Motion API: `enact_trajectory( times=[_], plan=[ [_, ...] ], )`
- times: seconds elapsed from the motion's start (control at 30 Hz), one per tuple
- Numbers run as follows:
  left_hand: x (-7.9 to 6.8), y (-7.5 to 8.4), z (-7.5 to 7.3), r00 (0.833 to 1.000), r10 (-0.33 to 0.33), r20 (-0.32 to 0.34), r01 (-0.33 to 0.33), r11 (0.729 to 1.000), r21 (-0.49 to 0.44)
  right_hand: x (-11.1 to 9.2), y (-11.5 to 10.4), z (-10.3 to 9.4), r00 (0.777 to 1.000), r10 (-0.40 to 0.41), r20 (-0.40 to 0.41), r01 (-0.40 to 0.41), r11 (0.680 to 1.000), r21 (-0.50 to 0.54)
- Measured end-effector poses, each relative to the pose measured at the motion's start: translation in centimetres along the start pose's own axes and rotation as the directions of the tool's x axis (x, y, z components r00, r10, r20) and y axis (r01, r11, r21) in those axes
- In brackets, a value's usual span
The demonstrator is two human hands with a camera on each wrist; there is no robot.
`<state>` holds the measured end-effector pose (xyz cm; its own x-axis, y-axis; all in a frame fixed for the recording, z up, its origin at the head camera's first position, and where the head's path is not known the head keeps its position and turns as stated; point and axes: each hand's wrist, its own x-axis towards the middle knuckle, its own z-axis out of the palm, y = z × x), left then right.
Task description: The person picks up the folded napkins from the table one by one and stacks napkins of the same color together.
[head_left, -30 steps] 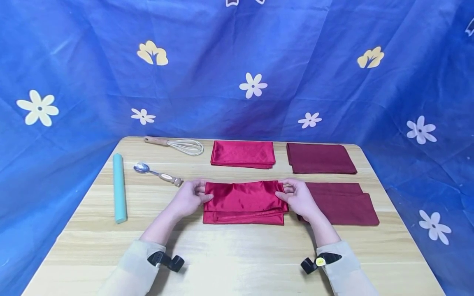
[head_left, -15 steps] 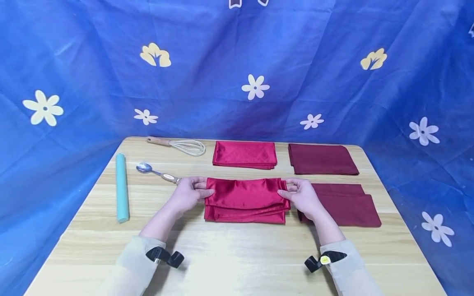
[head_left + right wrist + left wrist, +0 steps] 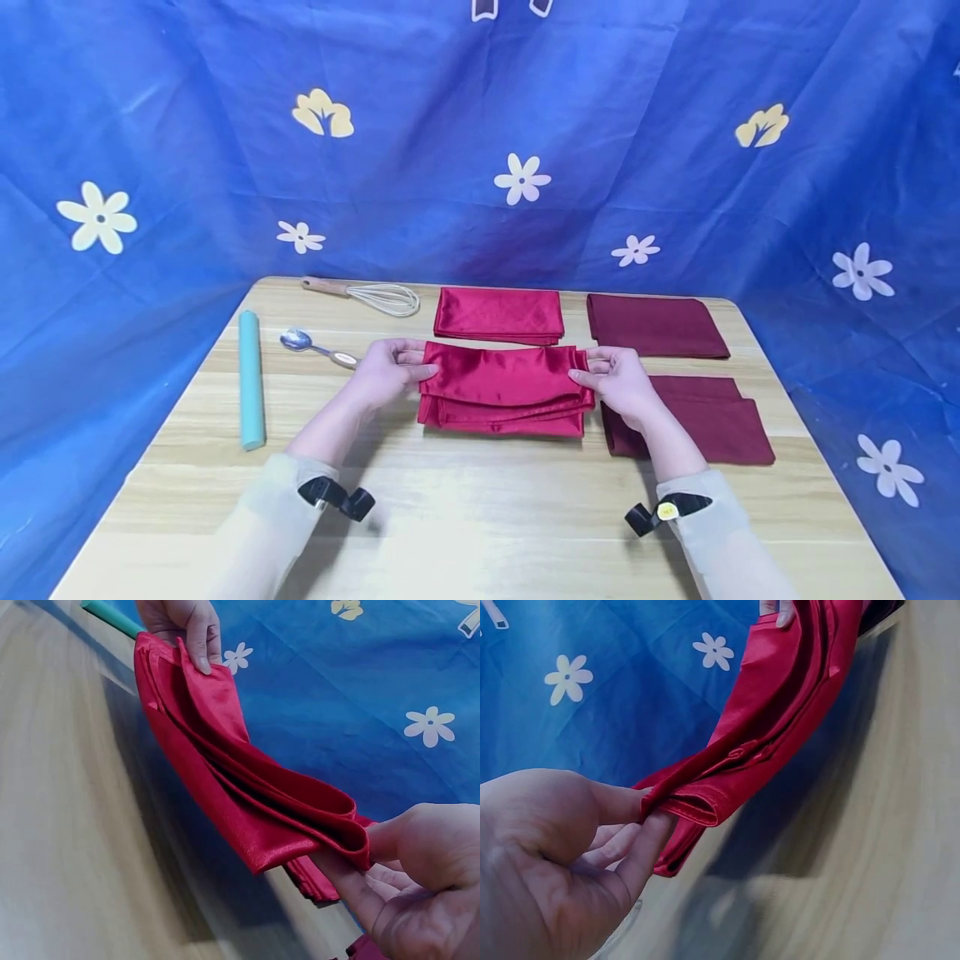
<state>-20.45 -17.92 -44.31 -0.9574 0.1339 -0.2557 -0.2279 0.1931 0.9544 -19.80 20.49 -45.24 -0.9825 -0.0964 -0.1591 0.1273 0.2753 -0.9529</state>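
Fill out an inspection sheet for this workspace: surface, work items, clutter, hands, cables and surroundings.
Surface: wood-grain table, with a bright glare patch toward the front.
Work items: folded red cloth, raised off the table between both hands, its layers parted at the ends.
Clutter: second red cloth, folded, behind; far maroon cloth and near maroon cloth at right; whisk, spoon and green rod at left.
Left hand: pinches the raised cloth's left end.
Right hand: pinches its right end.
Cables: nothing seen.
Surroundings: blue curtain with white and yellow prints, behind and along both sides.
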Motion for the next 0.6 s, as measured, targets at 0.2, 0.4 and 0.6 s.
enact_trajectory(
  times=[0.2, 0.4, 0.6],
  plan=[
    [1.3, 0.9, -0.5, 1.000, 0.018, 0.004, -0.018, 1.000, -0.005, 1.0, -1.0, -0.7, 1.000, 0.004, 0.023, -0.006, 0.996, 0.085],
    [3.0, 2.0, -0.8, 0.998, 0.061, -0.003, -0.061, 0.998, 0.033, 2.6, -1.8, -1.5, 0.999, -0.011, 0.040, 0.006, 0.993, 0.120],
    [4.3, 3.8, -0.9, 0.997, 0.075, -0.013, -0.074, 0.997, 0.037, 4.1, -2.8, -2.0, 0.998, 0.002, 0.058, -0.011, 0.986, 0.166]
  ],
)
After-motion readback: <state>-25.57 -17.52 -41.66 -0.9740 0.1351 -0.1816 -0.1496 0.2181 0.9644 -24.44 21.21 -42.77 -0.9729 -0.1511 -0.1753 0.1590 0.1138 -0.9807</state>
